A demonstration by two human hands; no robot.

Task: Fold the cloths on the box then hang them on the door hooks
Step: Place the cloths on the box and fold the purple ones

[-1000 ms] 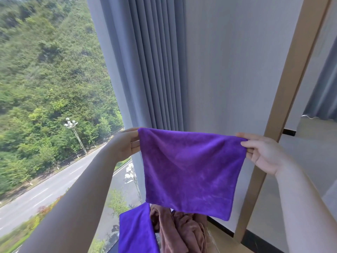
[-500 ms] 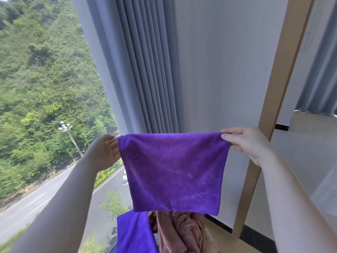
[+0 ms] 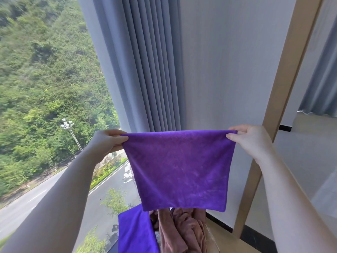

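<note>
A purple cloth (image 3: 180, 170) hangs stretched flat in the air in front of me. My left hand (image 3: 106, 143) pinches its top left corner and my right hand (image 3: 249, 138) pinches its top right corner. Below it lie another purple cloth (image 3: 135, 232) and a crumpled brown cloth (image 3: 182, 232) at the bottom of the view. The box under them is mostly hidden. No door hooks are in view.
A grey pleated curtain (image 3: 145, 61) hangs beside a large window (image 3: 45, 88) on the left, looking down on trees and a road. A pale wall stands straight ahead. A tan wooden frame post (image 3: 273, 106) rises on the right, with a room floor beyond.
Both hands have stayed pinching the purple cloth's top corners. The cloth has shifted slightly left and lower in the view, and its top edge is pulled straighter.
</note>
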